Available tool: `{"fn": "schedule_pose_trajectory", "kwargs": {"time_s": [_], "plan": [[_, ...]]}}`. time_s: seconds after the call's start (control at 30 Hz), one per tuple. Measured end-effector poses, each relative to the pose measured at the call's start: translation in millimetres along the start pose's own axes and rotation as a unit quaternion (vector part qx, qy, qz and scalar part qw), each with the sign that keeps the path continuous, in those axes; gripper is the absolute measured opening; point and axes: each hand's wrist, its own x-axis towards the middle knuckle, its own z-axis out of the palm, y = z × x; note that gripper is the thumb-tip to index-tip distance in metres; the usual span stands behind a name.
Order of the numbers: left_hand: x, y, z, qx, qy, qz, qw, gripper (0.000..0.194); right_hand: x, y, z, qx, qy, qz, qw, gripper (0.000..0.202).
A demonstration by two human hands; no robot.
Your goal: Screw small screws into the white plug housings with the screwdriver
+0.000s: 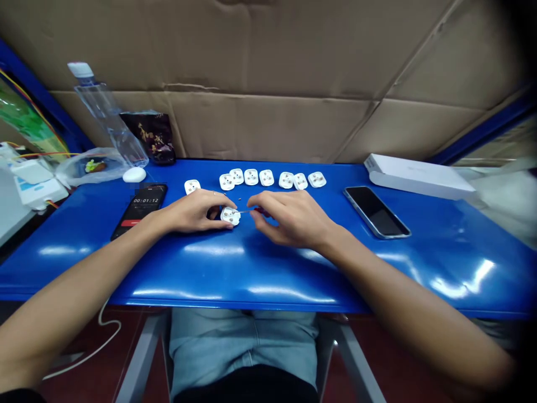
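Observation:
Between the thumb and fingers of my left hand (195,211) is a small white plug housing (230,216), its inner side with metal parts facing up. My right hand (289,217) is closed around the handle of a thin screwdriver (245,211). The shaft points left, and its tip reaches the inside of the housing. Several similar white plug housings stand in a loose row behind my hands, among them one at the left (192,186) and one at the right (317,179). A tiny dark piece (239,198) lies on the table between the row and my hands.
A phone showing a timer (142,204) lies at left, by a white round case (134,174). Behind are a clear bottle (107,115) and a dark pouch (153,137). To the right lie another phone (376,211) and a white box (419,174). Cardboard (268,123) backs the blue table (201,280).

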Motion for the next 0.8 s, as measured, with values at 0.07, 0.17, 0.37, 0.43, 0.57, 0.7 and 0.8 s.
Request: {"fn": "schedule_pose_trajectory", "kwargs": {"time_s": [0.07,0.17,0.37,0.43,0.57,0.7,0.8], "plan": [[0.3,0.1,0.0,0.0,-0.002,-0.003,1.0,0.04,0.1,0.3,0.3,0.004,0.005,-0.008,1.0,0.02],[0.6,0.3,0.0,-0.002,-0.004,-0.004,1.0,0.04,0.6,0.7,0.8,0.006,0.017,-0.02,1.0,0.022],[0.3,1.2,-1.3,-0.007,-0.01,-0.012,1.0,0.041,1.2,0.5,-0.2,0.004,-0.001,-0.021,1.0,0.022],[0.1,1.0,-1.4,-0.005,-0.01,-0.012,1.0,0.041,1.2,0.3,-0.8,0.008,-0.013,-0.016,1.0,0.022],[0.2,0.4,-1.1,0.001,-0.009,-0.013,1.0,0.043,1.5,-0.4,-2.3,0.012,-0.031,-0.008,0.999,0.022],[0.4,0.4,-1.2,0.004,-0.013,-0.015,1.0,0.044,2.1,-1.1,-3.9,0.01,-0.034,-0.012,0.999,0.024],[0.1,0.3,-1.4,0.008,-0.011,-0.014,1.0,0.044,2.1,-1.2,-4.5,0.012,-0.04,-0.009,0.999,0.022]]}}
